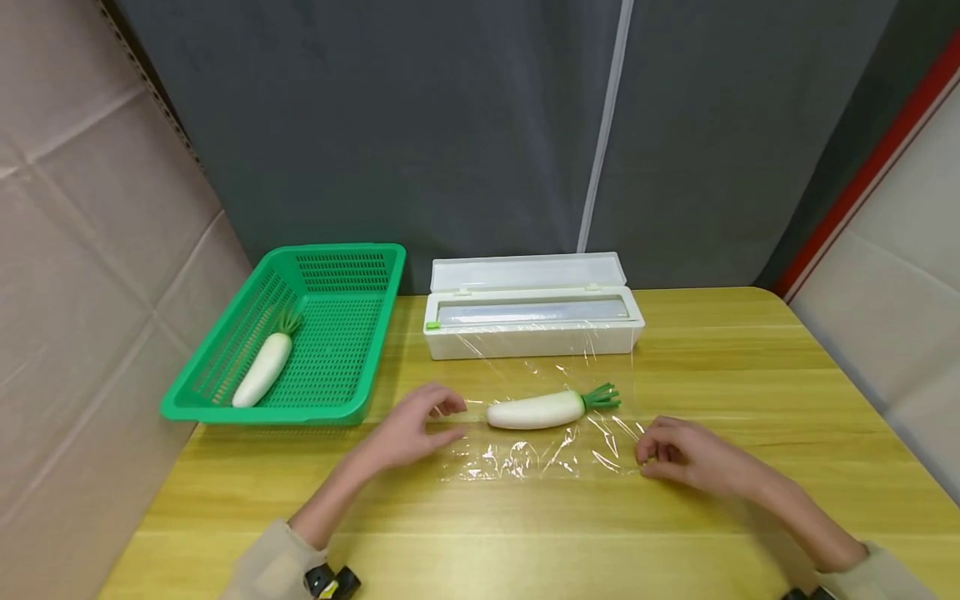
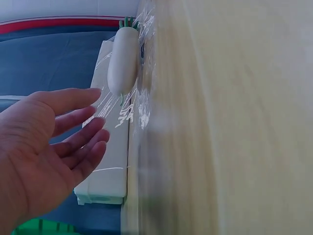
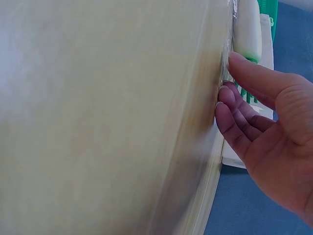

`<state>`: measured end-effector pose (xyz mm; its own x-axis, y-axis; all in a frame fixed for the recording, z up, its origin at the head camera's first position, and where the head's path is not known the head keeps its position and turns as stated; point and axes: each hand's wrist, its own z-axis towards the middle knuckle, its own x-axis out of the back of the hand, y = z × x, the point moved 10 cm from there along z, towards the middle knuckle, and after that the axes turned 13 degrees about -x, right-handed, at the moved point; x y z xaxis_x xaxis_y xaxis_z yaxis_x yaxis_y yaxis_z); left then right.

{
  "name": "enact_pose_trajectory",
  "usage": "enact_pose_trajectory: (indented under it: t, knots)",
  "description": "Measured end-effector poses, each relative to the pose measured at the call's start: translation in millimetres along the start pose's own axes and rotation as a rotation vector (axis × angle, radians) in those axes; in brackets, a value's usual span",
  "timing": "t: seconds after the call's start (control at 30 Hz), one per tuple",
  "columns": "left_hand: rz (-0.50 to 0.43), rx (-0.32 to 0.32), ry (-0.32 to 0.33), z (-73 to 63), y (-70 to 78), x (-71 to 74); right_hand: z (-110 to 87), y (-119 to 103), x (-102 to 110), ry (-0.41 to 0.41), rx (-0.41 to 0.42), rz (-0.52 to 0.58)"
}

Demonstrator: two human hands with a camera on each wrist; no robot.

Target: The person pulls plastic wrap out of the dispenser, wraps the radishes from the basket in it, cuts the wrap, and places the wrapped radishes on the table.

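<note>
A white radish with a tied green stalk lies on a sheet of clear cling film spread over the table. The film runs back to a white cling film dispenser box with its lid raised. My left hand is at the film's left edge beside the radish's tip; its fingers are loosely bent, thumb apart, with nothing held between them in the left wrist view. At the film's right edge, my right hand has bent fingers close to the tabletop, with a gap between thumb and fingertips.
A green plastic basket stands at the left of the wooden table, holding another white radish with green leaves. A small green slider sits at the box's left end. A dark grey curtain hangs behind the table.
</note>
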<state>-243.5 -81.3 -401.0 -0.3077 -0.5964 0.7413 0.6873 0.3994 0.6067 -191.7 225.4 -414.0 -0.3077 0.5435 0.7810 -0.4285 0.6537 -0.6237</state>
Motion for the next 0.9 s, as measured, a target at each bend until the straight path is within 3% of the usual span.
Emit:
enact_pose_trajectory:
  t: [0.2, 0.37, 0.6, 0.9]
  knots:
    - [-0.05, 0.007, -0.16, -18.1, -2.8, -16.9, 1.2, 2, 1, 0.009, -0.015, -0.005]
    - [-0.06, 0.041, -0.228, -30.3, -6.7, -23.4, 2.4, 3, 1, -0.004, -0.018, 0.011]
    - [-0.074, 0.069, -0.258, -38.1, -12.0, -27.4, 3.6, 6, 3, -0.017, -0.012, 0.052]
    - [-0.119, -0.026, -0.201, -34.4, -12.6, -24.0, 5.7, 6, 4, 0.001, 0.001, 0.054]
